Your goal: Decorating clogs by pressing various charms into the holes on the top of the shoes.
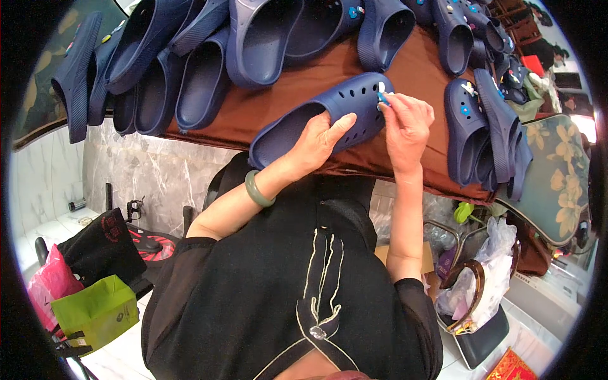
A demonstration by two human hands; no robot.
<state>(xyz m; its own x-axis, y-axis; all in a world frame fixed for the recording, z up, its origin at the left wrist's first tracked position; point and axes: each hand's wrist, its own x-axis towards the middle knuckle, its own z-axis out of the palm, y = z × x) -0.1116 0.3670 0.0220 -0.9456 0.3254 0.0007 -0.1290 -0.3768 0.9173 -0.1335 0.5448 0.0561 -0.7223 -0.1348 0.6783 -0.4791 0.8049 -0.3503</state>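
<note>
A navy blue clog (358,95) with round holes in its upper lies at the near edge of the brown-covered table, its toe pointing right and away. My left hand (321,140) grips it around the side, thumb on the upper and fingers partly inside the opening. At the toe, my right hand (405,123) pinches a small blue and white shoe charm (382,94) against the holes. Whether the charm's stem is inside a hole cannot be seen. A finished-looking navy clog (467,120) with white and blue charms stands to the right of my right hand.
Many navy clogs (259,44) line the table's far side and left end. More clogs (497,126) lean together at the right. The brown cloth (310,88) covers the table. A green bag (95,310) sits low left, and a bag with brown handles (475,294) low right.
</note>
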